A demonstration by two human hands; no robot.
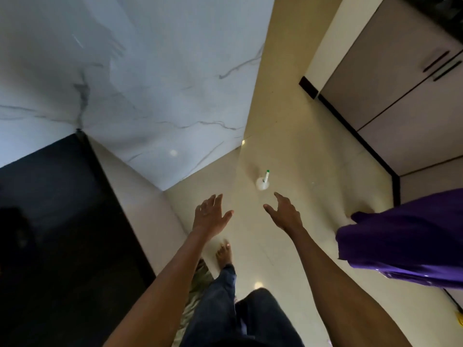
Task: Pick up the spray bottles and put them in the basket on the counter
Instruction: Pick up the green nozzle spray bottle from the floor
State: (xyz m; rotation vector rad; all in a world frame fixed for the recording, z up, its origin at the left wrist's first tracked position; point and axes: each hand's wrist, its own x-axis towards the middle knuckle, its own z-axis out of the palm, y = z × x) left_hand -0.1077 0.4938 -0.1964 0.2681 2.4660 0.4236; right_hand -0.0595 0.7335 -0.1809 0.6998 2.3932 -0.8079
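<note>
A white spray bottle point(262, 183) with a white and green nozzle stands upright on the cream floor, seen from above, close to the corner of the marble wall. My right hand point(285, 212) hovers just below and right of it, fingers spread, not touching it. My left hand point(211, 214) is stretched out further left, also spread and holding nothing. No basket or counter top shows in this view.
A marble wall point(150, 83) fills the upper left, with a black panel point(57, 221) below it. Grey cabinet doors point(390, 91) line the right. A person in purple cloth point(406, 236) stands at right. My bare foot point(223, 254) and jeans are below.
</note>
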